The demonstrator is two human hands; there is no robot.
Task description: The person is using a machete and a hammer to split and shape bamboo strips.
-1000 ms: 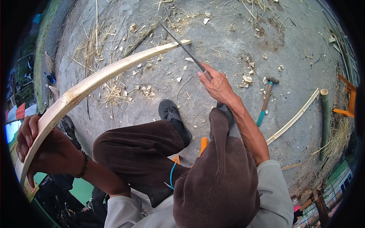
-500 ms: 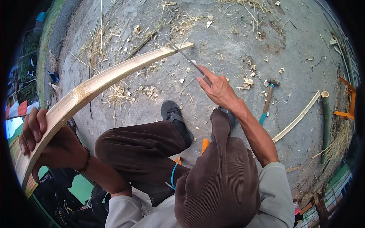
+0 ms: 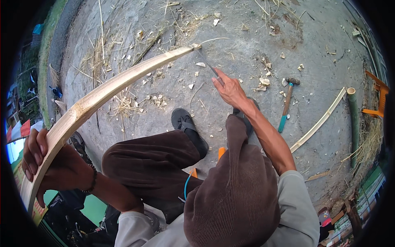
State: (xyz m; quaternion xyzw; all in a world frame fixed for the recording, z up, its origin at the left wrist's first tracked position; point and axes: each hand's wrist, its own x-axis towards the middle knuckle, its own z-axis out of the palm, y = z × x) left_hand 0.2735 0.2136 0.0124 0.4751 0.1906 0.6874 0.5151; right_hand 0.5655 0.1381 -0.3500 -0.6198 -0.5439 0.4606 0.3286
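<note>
A long, pale split bamboo strip (image 3: 123, 82) slants across the left half of the view. My left hand (image 3: 61, 158) is closed around its near end, at the far left. In my right hand (image 3: 231, 89), in front of me, is the handle of a thin-bladed knife (image 3: 209, 64). The blade meets the far end of the strip. From that spot a thin curled shaving (image 3: 216, 39) sticks out to the right. My fingers cover most of the knife handle.
A hammer (image 3: 286, 105) with a teal grip lies on the concrete ground to the right. Beyond it are another bamboo strip (image 3: 323, 120), a green bamboo pole (image 3: 354, 127) and an orange chair (image 3: 380, 99). Wood chips (image 3: 263, 82) and straw-like shavings (image 3: 123, 105) litter the ground.
The knife blade has shifted slightly along the strip's far end, and a longer shaving now sticks out there. My left hand keeps its hold.
</note>
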